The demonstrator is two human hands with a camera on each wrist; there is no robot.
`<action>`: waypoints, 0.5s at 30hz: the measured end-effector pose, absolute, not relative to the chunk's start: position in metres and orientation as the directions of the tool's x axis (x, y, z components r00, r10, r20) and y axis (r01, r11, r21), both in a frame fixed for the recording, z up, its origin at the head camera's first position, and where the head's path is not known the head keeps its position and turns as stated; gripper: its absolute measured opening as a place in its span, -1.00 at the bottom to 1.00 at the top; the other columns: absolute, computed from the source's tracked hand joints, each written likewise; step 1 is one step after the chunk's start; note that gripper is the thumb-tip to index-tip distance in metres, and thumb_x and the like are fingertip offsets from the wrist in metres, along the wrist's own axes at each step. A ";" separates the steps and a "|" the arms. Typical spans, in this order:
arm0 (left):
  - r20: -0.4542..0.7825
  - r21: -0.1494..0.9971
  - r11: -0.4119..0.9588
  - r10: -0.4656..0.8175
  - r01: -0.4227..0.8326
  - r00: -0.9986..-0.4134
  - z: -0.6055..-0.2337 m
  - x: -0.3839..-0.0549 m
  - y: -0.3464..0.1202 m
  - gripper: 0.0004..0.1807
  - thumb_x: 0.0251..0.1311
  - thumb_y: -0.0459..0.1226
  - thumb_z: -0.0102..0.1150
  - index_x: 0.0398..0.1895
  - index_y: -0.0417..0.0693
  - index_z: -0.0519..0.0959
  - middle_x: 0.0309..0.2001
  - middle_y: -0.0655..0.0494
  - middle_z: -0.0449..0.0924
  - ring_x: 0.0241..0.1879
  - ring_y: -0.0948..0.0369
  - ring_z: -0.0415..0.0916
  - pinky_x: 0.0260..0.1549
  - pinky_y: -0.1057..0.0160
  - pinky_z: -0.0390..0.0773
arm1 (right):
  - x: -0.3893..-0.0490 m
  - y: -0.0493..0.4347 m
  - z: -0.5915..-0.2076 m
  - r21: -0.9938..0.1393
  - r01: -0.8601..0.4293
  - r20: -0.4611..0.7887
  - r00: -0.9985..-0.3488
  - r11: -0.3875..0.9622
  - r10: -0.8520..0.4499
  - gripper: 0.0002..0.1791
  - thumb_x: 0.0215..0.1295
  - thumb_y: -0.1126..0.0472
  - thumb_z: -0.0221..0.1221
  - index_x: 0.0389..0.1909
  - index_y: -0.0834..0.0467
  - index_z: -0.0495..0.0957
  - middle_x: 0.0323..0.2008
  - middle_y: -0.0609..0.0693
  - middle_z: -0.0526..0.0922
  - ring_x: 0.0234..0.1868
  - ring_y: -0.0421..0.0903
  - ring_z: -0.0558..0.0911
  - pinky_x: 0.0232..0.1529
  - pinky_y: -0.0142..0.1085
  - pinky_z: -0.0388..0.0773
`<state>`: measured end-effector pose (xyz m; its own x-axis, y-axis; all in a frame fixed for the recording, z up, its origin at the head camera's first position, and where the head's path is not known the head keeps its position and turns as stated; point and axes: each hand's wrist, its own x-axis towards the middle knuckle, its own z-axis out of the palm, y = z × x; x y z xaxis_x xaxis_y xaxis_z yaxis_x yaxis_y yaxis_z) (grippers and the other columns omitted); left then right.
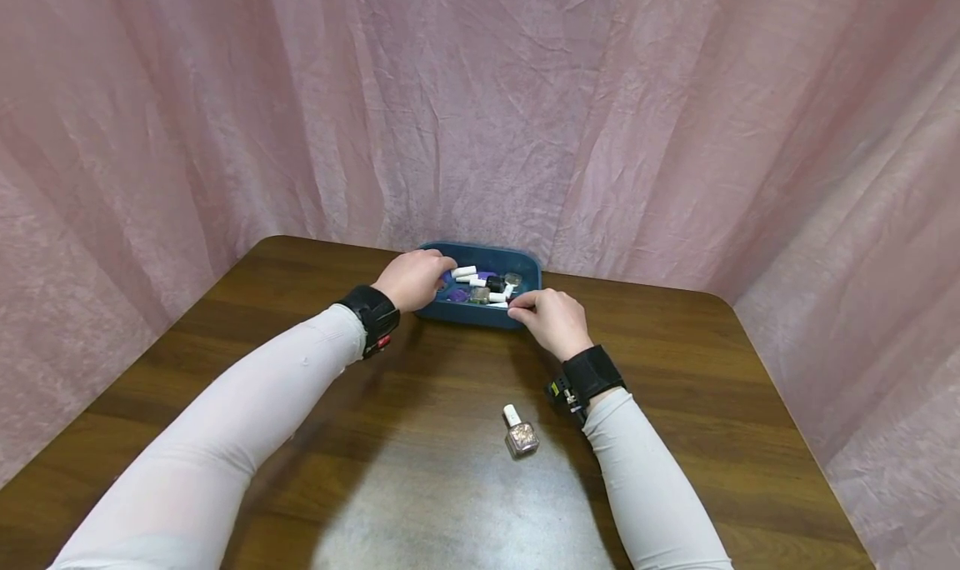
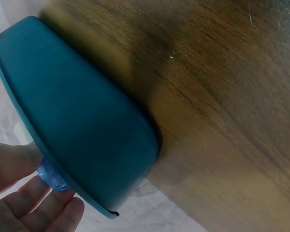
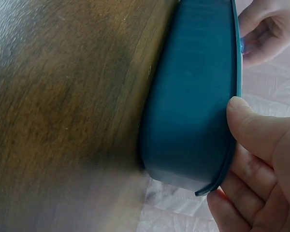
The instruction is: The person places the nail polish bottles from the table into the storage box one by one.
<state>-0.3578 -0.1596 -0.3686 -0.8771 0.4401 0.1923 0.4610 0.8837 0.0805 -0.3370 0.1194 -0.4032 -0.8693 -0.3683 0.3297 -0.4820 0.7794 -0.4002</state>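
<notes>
A dark teal plastic bin stands at the back of the table, with several nail polish bottles in it, among them a clear one with a white cap. My left hand is at the bin's left end; its thumb and fingers hold a glossy blue-purple nail polish bottle just past the rim. At the right front corner, my right hand pinches the bin's rim, thumb on the outer wall and fingers behind it. One glittery nail polish bottle with a white cap lies on the table nearer me.
The brown wooden table carries the bin near its far edge. Pink curtains hang close behind and along both sides. A bright glare covers the table's near middle.
</notes>
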 end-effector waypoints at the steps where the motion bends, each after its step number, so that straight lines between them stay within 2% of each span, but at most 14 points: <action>1: 0.187 0.082 0.885 0.438 0.458 -0.879 -0.369 -0.359 -0.159 -0.58 0.48 -0.39 0.39 0.35 -0.18 0.68 0.15 -0.13 0.75 0.17 -0.06 0.69 0.22 -0.06 0.64 | -0.337 0.120 -0.403 -0.400 -0.480 0.329 -0.870 0.780 -0.367 -0.78 0.51 0.01 0.43 0.02 -0.02 0.90 -0.04 -0.03 0.88 0.00 0.07 0.82 -0.02 0.06 0.67; 15: 0.085 0.110 0.901 0.412 0.420 -0.907 -0.381 -0.379 -0.160 -0.59 0.53 -0.39 0.33 0.38 -0.15 0.68 0.21 -0.10 0.76 0.25 -0.06 0.67 0.27 -0.06 0.62 | -0.334 0.120 -0.402 -0.398 -0.492 0.335 -0.864 0.774 -0.376 -0.76 0.50 0.02 0.43 0.04 0.02 0.89 -0.03 -0.02 0.88 -0.04 0.08 0.82 -0.05 0.05 0.67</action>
